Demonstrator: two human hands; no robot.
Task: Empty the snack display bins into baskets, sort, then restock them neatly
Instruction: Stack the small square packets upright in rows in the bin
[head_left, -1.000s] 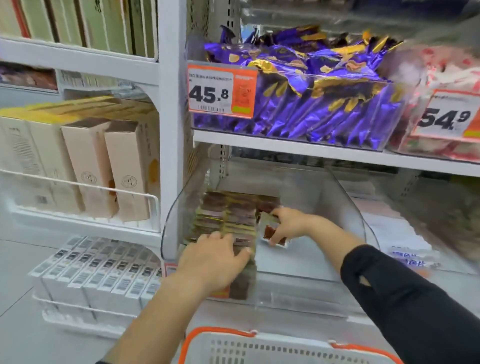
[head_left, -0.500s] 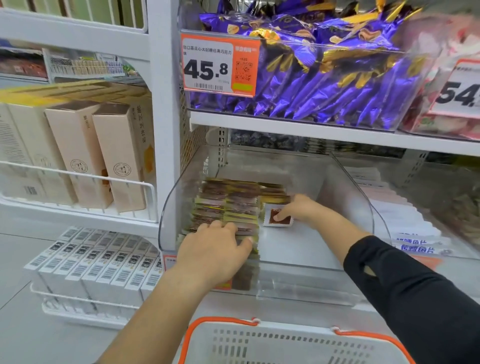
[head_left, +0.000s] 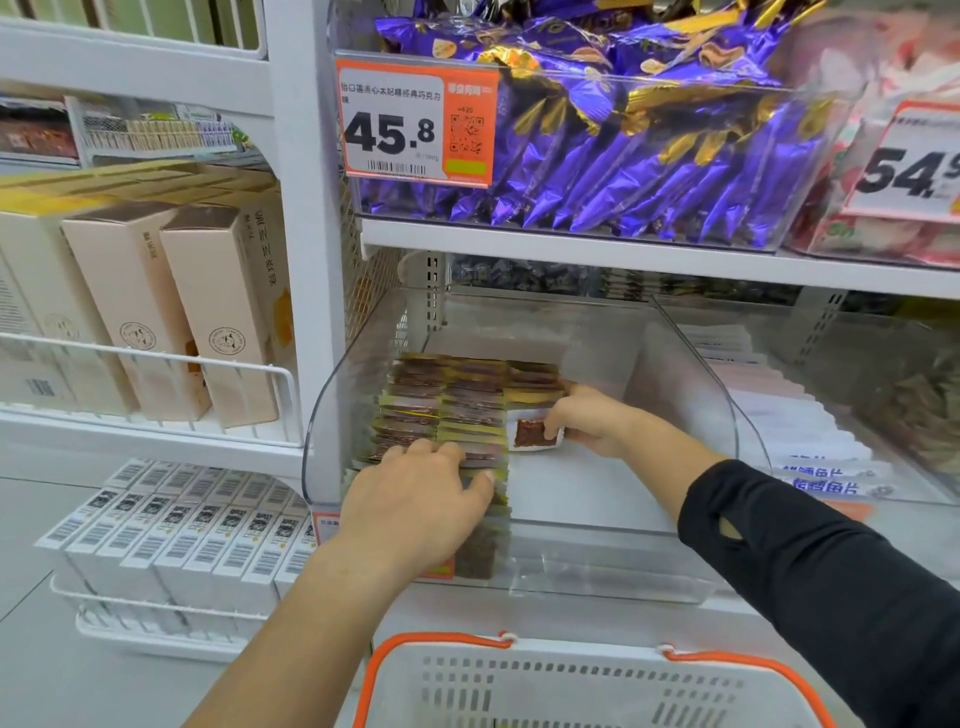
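Note:
A clear plastic display bin on the lower shelf holds rows of small brown and gold snack packets lined up on its left side. My left hand lies flat over the front of those rows, fingers spread on the packets. My right hand reaches in from the right and pinches one white-edged packet with a brown centre beside the rows. The bin's right half is bare floor. A white basket with an orange rim sits below at the bottom edge.
Above, a bin of purple wrapped chocolates carries a 45.8 price tag. A neighbouring bin of white packets stands to the right. Beige boxes and white barcoded boxes fill the left shelves.
My right hand has drawn the single packet slightly forward and right beside the rows. My left hand stays on the front of the rows. The view has tilted down a little.

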